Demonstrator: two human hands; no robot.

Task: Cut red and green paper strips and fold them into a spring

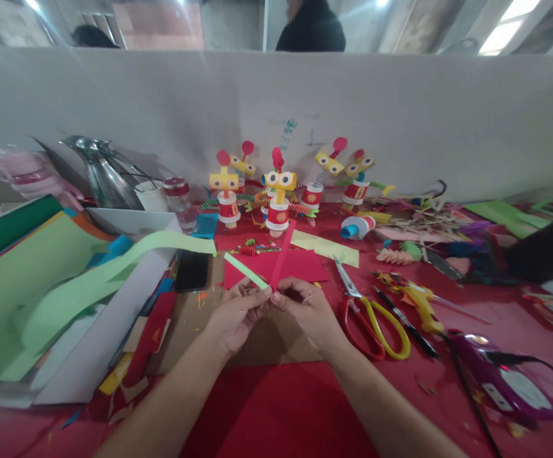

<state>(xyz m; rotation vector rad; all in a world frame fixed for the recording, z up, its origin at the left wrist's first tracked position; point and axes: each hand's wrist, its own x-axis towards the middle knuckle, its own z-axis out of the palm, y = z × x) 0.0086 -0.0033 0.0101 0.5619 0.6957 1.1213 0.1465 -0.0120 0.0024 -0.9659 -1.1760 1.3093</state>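
A narrow light green paper strip (245, 270) and a red paper strip (283, 256) meet at their lower ends between my two hands. My left hand (242, 312) pinches the joined end from the left, with the green strip reaching up and left. From the right, my right hand (305, 310) pinches the same end, and the red strip points up and away. Beyond my fingertips lies a red paper sheet (305, 264) on a brown board (195, 324). Open scissors (362, 305) with one red and one yellow handle lie beside my right hand.
Several paper-cup figures (277, 213) stand at the back; one cup (358, 226) lies on its side. Left are a box of coloured paper (156, 254) and a phone (193, 271). Right are a pen (407, 323), yellow glue gun (424, 306) and purple device (505, 375). People are behind the partition.
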